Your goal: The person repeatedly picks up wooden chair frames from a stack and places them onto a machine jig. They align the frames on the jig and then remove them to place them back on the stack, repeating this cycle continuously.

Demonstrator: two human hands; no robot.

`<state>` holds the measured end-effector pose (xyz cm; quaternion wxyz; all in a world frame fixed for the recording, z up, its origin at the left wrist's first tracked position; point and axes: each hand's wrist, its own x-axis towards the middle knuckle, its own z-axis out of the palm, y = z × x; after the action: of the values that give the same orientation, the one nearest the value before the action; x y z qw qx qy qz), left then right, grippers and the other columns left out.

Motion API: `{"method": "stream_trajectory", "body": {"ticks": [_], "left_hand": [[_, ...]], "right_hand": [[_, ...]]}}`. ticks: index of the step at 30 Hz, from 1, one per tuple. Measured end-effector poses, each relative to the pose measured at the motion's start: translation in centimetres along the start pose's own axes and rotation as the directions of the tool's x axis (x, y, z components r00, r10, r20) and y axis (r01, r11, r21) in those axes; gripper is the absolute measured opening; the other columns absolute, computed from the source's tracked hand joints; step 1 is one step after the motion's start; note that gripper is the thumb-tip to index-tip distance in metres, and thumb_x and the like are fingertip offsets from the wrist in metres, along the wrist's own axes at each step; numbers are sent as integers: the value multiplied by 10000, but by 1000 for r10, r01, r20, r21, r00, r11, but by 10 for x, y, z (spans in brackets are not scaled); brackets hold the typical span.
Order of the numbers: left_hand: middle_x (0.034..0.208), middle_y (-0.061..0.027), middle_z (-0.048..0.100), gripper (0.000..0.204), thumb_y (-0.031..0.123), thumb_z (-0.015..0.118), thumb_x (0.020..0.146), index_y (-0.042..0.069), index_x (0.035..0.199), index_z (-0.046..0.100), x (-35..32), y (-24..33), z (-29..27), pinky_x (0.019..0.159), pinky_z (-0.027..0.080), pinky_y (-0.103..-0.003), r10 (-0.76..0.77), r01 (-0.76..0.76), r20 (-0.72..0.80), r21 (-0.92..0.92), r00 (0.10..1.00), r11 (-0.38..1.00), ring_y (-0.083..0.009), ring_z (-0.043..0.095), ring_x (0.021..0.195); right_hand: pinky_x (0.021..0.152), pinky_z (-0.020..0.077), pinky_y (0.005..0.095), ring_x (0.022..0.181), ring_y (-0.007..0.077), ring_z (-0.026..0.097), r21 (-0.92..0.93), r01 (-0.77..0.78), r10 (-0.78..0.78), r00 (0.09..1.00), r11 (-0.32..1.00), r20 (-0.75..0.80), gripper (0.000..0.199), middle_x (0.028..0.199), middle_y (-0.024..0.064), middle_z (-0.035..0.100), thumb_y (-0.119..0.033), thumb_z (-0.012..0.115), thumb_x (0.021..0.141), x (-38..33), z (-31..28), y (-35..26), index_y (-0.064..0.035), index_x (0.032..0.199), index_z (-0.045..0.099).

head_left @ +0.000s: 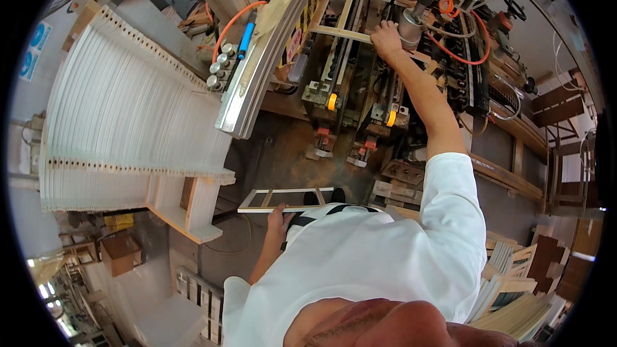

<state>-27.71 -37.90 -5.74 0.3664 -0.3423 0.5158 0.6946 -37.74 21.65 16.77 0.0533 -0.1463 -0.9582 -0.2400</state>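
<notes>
Down by my waist, my left hand [276,220] grips a narrow wooden frame [289,208] with white edges and bare wood crosspieces. My right arm reaches out to the machine [347,80]. There my right hand [387,40] is curled over the near right corner of a second wooden frame [344,33], which lies across the machine's rails. Close to the right of those fingers stands a metal cylinder [410,27]. The undersides of both hands' grips are hidden.
A tall stack of white frames [128,103] rises on the left. An aluminium beam [250,83] with an orange hose [222,32] stands left of the machine. Yellow knobs [332,101] stick out from the rails. Wooden strips [514,311] are piled at lower right, and a cardboard box [120,255] sits lower left.
</notes>
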Motion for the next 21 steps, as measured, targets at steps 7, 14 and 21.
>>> {"method": "stream_trajectory", "body": {"ticks": [7,14,21], "left_hand": [[1011,-146,566,248,96,581,888,-25,1095,517,-21,-16,-21,886,525,-462,2,-11,-65,-139,998,990,-313,597,956],[1028,-130,567,170,94,587,885,9,1029,556,-33,-33,-44,967,461,-493,86,-85,-10,-305,996,949,-300,563,1021],[1023,-124,561,133,92,582,893,17,1000,556,-52,-36,-41,1034,398,-533,177,-163,-16,-478,984,863,-305,534,1076]], "right_hand": [[848,362,380,966,253,508,5,-29,29,1000,1000,-1,77,928,80,628,-101,649,778,-1,-6,0,-84,811,717],[833,371,380,957,257,513,-24,-11,10,1000,1000,-27,85,921,75,636,-113,641,782,3,-3,-1,-98,811,719],[831,380,389,963,275,516,-35,12,-12,1000,999,-2,110,916,98,622,-166,684,737,4,1,1,-83,804,710]]}}
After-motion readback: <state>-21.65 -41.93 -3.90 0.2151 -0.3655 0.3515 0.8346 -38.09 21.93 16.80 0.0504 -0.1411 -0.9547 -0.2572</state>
